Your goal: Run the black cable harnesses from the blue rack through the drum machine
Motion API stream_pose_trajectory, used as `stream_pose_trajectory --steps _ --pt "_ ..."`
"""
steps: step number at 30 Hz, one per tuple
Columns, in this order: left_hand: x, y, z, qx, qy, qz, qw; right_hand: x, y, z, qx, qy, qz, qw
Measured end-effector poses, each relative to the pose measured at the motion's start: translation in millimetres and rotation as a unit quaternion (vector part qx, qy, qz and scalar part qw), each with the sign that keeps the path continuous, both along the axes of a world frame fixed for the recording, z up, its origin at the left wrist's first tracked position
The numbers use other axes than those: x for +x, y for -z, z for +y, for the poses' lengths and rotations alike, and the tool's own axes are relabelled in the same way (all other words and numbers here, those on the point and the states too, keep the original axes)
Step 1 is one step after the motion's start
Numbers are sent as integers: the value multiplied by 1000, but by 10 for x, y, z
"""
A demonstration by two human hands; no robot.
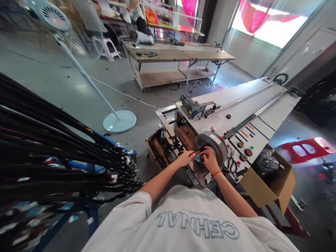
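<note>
My left hand [187, 158] is closed at the near left corner of the white workbench [236, 96], its fingers pinched round a thin dark strip with an orange part. Just to its right, my right hand [210, 160] has its fingers curled in at the front of a round grey reel [216, 145]; what they hold is too small to make out. The dark strip [200, 151] runs between the two hands. Black-handled scissors [232, 163] lie on the bench right of the reel. Behind the reel stands a grey motor unit [191, 106].
Bundles of black cables [65, 150] fill the left side. A fan base [119, 121] stands on the floor ahead. An open cardboard box [262, 187] is at the right, with a red stool [308, 149] beyond. Another table [181, 54] stands at the back.
</note>
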State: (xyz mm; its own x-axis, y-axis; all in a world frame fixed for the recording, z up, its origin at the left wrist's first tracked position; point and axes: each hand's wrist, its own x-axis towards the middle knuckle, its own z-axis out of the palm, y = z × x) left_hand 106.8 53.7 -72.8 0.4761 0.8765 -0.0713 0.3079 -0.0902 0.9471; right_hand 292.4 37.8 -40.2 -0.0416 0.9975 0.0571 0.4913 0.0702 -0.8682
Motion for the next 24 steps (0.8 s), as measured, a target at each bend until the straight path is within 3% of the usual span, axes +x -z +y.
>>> stream_pose_trajectory --steps 3,8,12,15,17,20,22,24 --pt "25 17 -52 40 20 41 998 -52 -105 85 60 -38 -38 997" --pt "35 -60 -111 59 27 91 994 -61 -102 265 52 -81 -186 978" --pt "59 -140 -232 85 -2 156 984 -143 -72 307 53 -116 -288 949" --pt "106 -99 -345 84 -33 219 971 -278 -168 253 20 -151 -320 935" --pt "198 -32 -368 123 -65 255 957 -324 -331 155 25 -167 -275 946" --pt "483 29 -226 220 -99 306 921 -212 -703 -36 126 -195 -125 965" --pt "735 3 -7 239 -82 335 907 -6 -954 -123 189 -156 -46 968" --pt "958 -57 253 231 -47 347 908 275 -1104 -152 180 -76 -6 981"
